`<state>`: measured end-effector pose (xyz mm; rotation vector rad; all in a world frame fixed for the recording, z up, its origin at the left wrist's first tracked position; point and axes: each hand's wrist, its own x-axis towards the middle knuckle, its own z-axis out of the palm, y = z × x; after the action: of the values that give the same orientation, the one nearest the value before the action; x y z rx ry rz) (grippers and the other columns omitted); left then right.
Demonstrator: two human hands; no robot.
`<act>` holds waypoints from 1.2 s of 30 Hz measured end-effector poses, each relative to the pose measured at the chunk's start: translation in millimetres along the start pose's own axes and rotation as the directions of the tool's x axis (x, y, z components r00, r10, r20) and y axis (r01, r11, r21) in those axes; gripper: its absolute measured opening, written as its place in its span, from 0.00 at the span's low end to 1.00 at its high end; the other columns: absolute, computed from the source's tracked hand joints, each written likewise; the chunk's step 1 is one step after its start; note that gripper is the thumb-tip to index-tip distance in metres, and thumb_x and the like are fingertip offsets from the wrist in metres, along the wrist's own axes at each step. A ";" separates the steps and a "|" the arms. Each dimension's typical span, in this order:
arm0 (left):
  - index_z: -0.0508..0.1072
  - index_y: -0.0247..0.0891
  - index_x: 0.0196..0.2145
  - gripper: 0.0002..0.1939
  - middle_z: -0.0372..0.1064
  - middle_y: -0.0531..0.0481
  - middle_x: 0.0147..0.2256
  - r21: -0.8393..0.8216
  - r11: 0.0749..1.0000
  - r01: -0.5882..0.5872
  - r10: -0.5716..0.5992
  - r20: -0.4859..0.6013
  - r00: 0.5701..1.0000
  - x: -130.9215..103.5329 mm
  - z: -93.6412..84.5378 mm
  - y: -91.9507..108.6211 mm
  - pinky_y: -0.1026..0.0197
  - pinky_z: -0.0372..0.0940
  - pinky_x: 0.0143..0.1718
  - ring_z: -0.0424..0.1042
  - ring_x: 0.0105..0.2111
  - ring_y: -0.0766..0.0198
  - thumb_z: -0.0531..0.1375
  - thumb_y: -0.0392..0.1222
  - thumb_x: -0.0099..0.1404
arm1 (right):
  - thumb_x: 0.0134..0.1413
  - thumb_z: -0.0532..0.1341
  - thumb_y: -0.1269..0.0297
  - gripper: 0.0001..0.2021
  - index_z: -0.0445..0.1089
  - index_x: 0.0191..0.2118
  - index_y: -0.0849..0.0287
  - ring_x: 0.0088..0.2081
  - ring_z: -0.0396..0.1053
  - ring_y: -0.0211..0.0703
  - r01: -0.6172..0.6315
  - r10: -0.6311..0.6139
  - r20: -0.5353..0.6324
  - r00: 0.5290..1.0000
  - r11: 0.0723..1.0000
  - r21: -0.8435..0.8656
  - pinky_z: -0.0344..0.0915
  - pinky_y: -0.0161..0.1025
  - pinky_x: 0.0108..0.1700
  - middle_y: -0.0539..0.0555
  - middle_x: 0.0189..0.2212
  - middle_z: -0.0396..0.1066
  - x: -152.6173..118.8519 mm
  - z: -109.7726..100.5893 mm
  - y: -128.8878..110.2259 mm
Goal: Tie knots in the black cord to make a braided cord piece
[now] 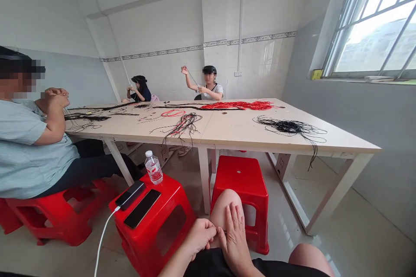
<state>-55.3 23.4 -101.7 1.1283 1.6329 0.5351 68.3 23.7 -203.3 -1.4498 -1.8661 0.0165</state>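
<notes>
My left hand (pixel 202 237) is closed in a pinch beside my raised knee (pixel 226 205). Whatever it pinches is too small to make out; a short dark strand shows between my two hands. Fingers stretched out, my right hand (pixel 234 236) lies flat on that thigh, its thumb close to the fingertips of my left hand. Beyond the knees, a bundle of black cords (pixel 289 126) rests on the right of the pale table (pixel 227 132). Black and red cords (pixel 184 124) hang over its front edge at the middle, and a long red bundle (pixel 240 105) lies farther back.
A red stool (pixel 242 177) stands before my knee. Another red stool (pixel 169 194) at left holds a bottle (pixel 154 168), a phone (pixel 142 208) and a power bank (pixel 130 194) with a white cable. One person sits at left; two sit behind the table.
</notes>
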 end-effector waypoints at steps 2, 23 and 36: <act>0.63 0.36 0.23 0.07 0.59 0.59 0.16 -0.001 1.000 -0.006 0.006 0.004 1.000 0.0 -0.3 -0.2 0.68 0.39 0.13 0.52 0.10 0.77 0.54 0.36 0.59 | 0.63 0.46 0.51 0.32 0.46 0.65 0.67 0.66 0.38 0.58 -0.004 0.004 0.008 1.000 1.000 0.006 0.49 0.62 0.61 0.67 0.66 0.42 -0.4 0.8 0.6; 0.63 0.36 0.24 0.07 0.59 0.59 0.16 -0.039 0.999 -0.022 0.022 0.002 1.000 2.6 -0.5 -5.1 0.68 0.40 0.14 0.52 0.10 0.77 0.54 0.36 0.59 | 0.63 0.46 0.51 0.32 0.44 0.66 0.65 0.66 0.38 0.57 -0.007 0.007 0.024 1.000 1.000 0.001 0.48 0.62 0.61 0.66 0.66 0.41 -1.3 4.3 3.5; 0.63 0.36 0.23 0.07 0.59 0.59 0.15 -0.031 0.999 -0.019 0.018 -0.016 1.000 -0.2 -0.8 -4.4 0.68 0.40 0.15 0.52 0.10 0.76 0.55 0.35 0.58 | 0.63 0.45 0.51 0.31 0.46 0.66 0.64 0.66 0.39 0.58 -0.008 0.008 0.018 1.000 1.000 -0.002 0.48 0.62 0.61 0.65 0.66 0.42 -1.5 10.8 4.5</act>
<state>-57.9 21.3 -104.8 1.1196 1.6240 0.5811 66.0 28.6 -213.7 -1.4625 -1.8754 0.0317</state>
